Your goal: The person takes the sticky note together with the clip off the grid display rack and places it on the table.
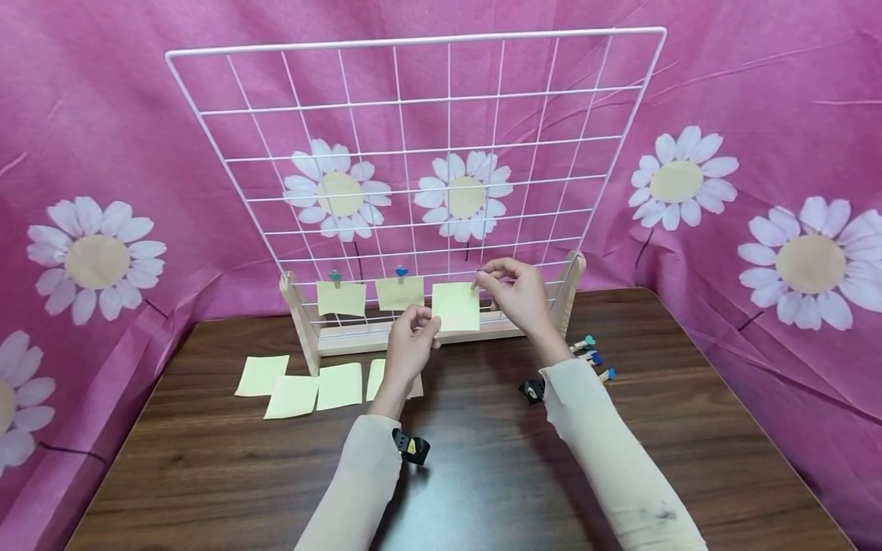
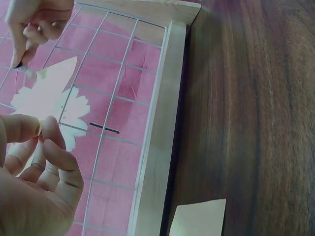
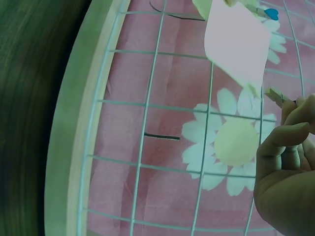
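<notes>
My left hand [image 1: 409,348] pinches a yellow sticky note [image 1: 456,308] by its lower left corner, in front of the white wire grid [image 1: 449,98]. Between the thumb and finger of my right hand [image 1: 521,300] is a small wooden clothespin [image 3: 278,97], close to the note's upper right corner. In the right wrist view a narrow gap shows between the clothespin's tip and the paper. To the left, two notes hang on the grid, one under a green-heart clothespin [image 1: 335,277], the other under a blue-heart clothespin [image 1: 402,272].
Several loose notes [image 1: 292,397] lie on the wooden table [image 1: 227,474], left of my left forearm. Clothespins with green and blue hearts [image 1: 591,357] lie beside my right wrist. A wooden stand [image 1: 300,325] supports the grid. Pink flowered cloth [image 1: 124,138] surrounds the table.
</notes>
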`<state>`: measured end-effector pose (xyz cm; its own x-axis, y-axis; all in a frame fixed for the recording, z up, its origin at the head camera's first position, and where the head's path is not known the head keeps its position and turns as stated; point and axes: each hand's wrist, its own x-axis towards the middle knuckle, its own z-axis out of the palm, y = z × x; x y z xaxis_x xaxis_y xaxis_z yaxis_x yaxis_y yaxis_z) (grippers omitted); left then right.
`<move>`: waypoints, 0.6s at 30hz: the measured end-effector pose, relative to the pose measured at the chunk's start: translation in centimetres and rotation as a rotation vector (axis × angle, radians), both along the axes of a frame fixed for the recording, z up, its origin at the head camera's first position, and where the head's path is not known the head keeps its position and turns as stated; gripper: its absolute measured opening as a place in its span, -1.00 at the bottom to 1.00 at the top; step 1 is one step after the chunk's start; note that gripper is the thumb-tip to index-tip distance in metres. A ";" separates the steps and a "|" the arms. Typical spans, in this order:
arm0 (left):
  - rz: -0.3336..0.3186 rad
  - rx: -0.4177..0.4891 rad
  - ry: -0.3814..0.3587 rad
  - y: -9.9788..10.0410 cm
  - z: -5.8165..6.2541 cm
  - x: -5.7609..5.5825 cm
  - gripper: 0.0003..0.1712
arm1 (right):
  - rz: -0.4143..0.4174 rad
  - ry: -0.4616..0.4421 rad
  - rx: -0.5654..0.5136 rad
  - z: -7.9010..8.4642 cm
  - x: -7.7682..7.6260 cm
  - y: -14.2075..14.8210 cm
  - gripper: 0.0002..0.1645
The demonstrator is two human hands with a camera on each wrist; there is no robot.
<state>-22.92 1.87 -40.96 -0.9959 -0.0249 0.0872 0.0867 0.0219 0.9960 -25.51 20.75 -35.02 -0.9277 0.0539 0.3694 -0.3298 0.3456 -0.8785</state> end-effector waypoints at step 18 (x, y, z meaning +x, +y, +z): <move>-0.012 0.040 -0.028 -2.0 -0.6 0.9 -0.84 | -0.004 -0.052 -0.125 -1.2 1.5 2.8 -0.74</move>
